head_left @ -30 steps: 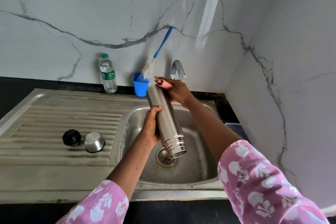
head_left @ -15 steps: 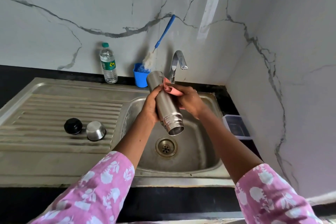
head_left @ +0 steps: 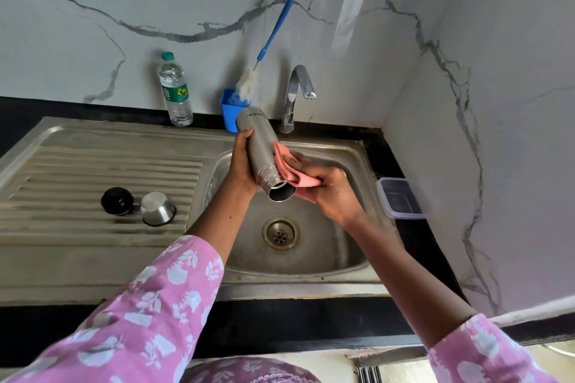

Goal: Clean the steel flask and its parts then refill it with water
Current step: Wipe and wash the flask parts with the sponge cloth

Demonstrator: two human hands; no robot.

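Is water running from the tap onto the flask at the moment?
No, the tap shows no stream, and the flask is held below it over the sink.

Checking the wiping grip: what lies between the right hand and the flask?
A pink cloth, pressed by the right hand against the steel flask, in the head view.

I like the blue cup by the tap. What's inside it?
A bottle brush stands in the blue cup, its blue handle leaning on the wall. The flask hides the cup's right side, and its bottom can't be seen.
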